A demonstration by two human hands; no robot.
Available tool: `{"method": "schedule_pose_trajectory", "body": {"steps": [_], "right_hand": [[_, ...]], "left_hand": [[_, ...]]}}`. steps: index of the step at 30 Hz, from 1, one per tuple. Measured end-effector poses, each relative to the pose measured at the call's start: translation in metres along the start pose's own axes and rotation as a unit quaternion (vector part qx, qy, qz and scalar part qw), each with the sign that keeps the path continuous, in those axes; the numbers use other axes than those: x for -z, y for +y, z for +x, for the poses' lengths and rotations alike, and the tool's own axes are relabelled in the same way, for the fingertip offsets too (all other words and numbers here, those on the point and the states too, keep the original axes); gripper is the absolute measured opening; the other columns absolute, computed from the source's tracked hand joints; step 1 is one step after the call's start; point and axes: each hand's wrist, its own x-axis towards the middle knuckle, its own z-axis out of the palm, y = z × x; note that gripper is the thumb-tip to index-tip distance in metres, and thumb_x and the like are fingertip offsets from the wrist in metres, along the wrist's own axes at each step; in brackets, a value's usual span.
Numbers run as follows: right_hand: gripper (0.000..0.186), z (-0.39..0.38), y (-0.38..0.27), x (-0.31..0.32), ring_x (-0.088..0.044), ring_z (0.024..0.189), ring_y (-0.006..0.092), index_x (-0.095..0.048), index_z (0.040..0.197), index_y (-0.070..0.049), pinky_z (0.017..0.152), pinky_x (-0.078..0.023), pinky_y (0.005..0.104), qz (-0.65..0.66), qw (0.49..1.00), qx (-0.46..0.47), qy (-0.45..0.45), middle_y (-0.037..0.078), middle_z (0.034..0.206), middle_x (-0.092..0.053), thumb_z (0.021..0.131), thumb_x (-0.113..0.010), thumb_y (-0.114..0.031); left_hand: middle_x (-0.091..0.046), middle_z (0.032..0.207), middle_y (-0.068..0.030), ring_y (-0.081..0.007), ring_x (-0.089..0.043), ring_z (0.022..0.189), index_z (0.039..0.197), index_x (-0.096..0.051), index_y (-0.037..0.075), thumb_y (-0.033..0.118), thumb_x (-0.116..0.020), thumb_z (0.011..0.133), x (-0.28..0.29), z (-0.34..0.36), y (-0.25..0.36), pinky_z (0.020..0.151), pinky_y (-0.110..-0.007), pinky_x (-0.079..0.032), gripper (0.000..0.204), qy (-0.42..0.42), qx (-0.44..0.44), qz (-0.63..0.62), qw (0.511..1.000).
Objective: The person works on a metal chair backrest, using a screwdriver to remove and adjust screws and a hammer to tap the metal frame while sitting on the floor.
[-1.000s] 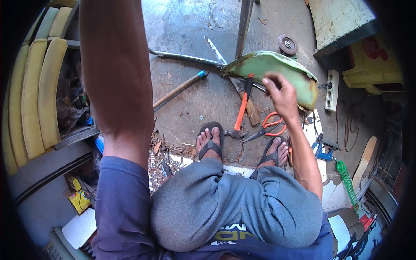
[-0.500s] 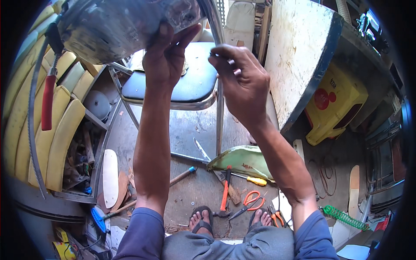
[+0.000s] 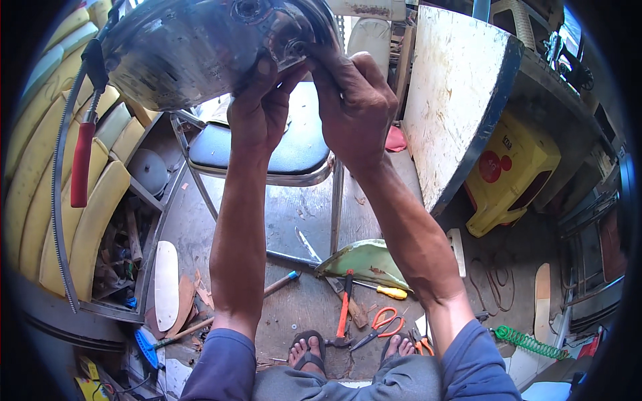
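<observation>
A large rounded piece with a scuffed, silvery surface fills the top of the view, above a folding chair with a dark seat. My left hand is closed on its lower right edge, thumb against the underside. My right hand is beside it, fingers pinched together at a small round fitting near that edge. Whatever is between those fingertips is too small to make out. A bar clamp with a red handle and a toothed bar hangs at the piece's left side.
On the floor lie an orange-handled hammer, orange-handled scissors, a yellow screwdriver and a pale green curved piece. Yellow padded panels stack at left. A worn white panel and a yellow plastic body stand right.
My right hand has moved left and up, from apart to the edge of the silvery piece. My left hand keeps its hold. More of the piece's round fittings now show.
</observation>
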Motion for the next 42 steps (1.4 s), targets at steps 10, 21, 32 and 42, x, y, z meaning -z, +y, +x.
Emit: {"method": "schedule_pose_trajectory", "body": {"steps": [10, 21, 32, 42], "right_hand": [[0.018, -0.005, 0.007, -0.009, -0.060, 0.074, 0.0101, -0.075, 0.110, -0.008, 0.065, -0.050, 0.0256, 0.109, 0.990, 0.010, 0.084, 0.003, 0.086, -0.065, 0.092, -0.073, -0.012], [0.029, 0.063, 0.008, -0.016, -0.070, 0.088, 0.0299, -0.061, 0.114, 0.002, 0.080, -0.053, 0.0406, 0.213, 0.936, -0.279, -0.020, 0.020, 0.092, -0.070, 0.104, -0.044, -0.019], [0.005, 0.060, 0.065, -0.070, -0.069, 0.062, 0.0206, -0.073, 0.075, -0.006, 0.063, -0.055, 0.0344, -0.185, 0.969, 0.147, -0.071, 0.009, 0.067, -0.068, 0.077, -0.068, -0.006], [0.011, 0.098, 0.047, -0.047, -0.073, 0.069, 0.0207, -0.076, 0.087, 0.000, 0.062, -0.058, 0.0312, 0.003, 0.923, -0.145, -0.357, 0.014, 0.079, -0.074, 0.081, -0.073, -0.009]], "left_hand": [[-0.062, 0.129, -0.0174, -0.0336, -0.064, 0.118, 0.134, -0.051, -0.001, 0.016, -0.059, 0.099, 0.020, 0.004, 0.002, 0.103, -0.050, -0.054, 0.039, -0.080, 0.035, -0.079, 0.993], [-0.068, 0.119, -0.0022, -0.0178, -0.060, 0.105, 0.123, -0.065, 0.017, 0.029, -0.068, 0.094, 0.007, -0.001, 0.002, 0.097, -0.038, -0.046, 0.032, 0.018, 0.032, 0.054, 0.998], [-0.068, 0.120, -0.0007, -0.0212, -0.053, 0.102, 0.129, -0.061, 0.020, 0.052, -0.063, 0.093, 0.022, 0.006, 0.002, 0.088, -0.040, -0.039, 0.048, -0.049, 0.045, 0.104, 0.992], [-0.059, 0.135, -0.0013, -0.0265, -0.043, 0.125, 0.137, -0.056, 0.023, 0.058, -0.063, 0.091, 0.007, 0.006, -0.004, 0.104, -0.049, -0.033, 0.058, 0.004, -0.013, 0.153, 0.988]]}}
